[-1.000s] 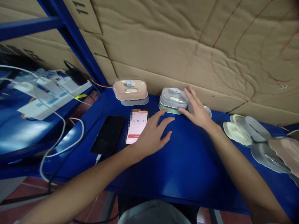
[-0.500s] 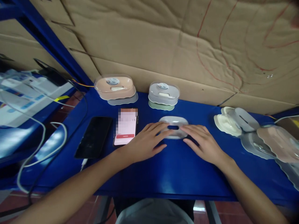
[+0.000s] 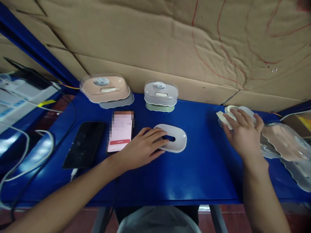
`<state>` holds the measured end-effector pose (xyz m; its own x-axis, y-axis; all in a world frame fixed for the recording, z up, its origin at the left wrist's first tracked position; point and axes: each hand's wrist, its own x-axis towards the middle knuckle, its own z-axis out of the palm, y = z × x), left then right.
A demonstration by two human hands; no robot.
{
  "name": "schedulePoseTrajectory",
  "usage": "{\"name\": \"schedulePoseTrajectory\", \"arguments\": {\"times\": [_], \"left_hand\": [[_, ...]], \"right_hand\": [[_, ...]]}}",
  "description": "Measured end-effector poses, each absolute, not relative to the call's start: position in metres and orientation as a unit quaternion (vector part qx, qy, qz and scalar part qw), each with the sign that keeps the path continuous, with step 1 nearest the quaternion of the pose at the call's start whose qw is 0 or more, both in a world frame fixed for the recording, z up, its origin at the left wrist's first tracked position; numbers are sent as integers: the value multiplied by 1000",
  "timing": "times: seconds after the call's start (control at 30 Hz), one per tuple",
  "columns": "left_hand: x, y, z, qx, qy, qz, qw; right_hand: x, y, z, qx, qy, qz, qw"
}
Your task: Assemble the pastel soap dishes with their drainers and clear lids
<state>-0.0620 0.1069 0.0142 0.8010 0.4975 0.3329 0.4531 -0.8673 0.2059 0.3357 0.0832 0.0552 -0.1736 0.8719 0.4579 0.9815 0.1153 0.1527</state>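
My left hand (image 3: pixel 145 145) lies at the left end of a pale grey oval plastic dish (image 3: pixel 180 139) with a slot in its middle. Its fingers are stretched out over the rim, touching it, and the dish rests on the blue table. Over at the right, my right hand (image 3: pixel 245 134) is closed on a cream wavy-edged dish (image 3: pixel 224 119), which is tilted up between thumb and fingers. Behind those fingers a pale grey dish (image 3: pixel 247 111) shows partly; the hand hides the rest of this pile.
Assembled boxes with clear covers, one peach (image 3: pixel 105 88) and one grey (image 3: pixel 161 92), stand by the cardboard wall. A lit phone (image 3: pixel 120 136) and a dark phone (image 3: pixel 84 144) lie left. More peach parts (image 3: pixel 282 142) lie right. Cables (image 3: pixel 28 142) run along the left.
My right hand has left the grey dish, moved right to the pile and closed on a cream dish. My left hand stays at the grey dish, which sits slightly turned. The view has shifted.
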Motion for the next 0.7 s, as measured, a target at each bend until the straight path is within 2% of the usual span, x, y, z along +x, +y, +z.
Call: {"name": "schedulePoseTrajectory", "arguments": {"times": [0.13, 0.23, 0.37, 0.57, 0.63, 0.7], "left_hand": [[-59, 106, 15, 925, 277, 251, 74], [-59, 106, 20, 872, 330, 347, 105], [-59, 106, 28, 818, 390, 406, 115], [-57, 106, 23, 837, 386, 382, 72], [-57, 105, 21, 845, 380, 372, 59], [-57, 104, 22, 850, 374, 367, 52]], "right_hand": [[306, 81, 60, -557, -746, -282, 232], [279, 72, 53, -477, -789, -300, 246], [236, 62, 40, -404, -859, -205, 238], [208, 58, 31, -280, -933, -29, 223], [217, 57, 34, -278, -932, -9, 232], [232, 56, 39, -341, -906, 0, 252]]}}
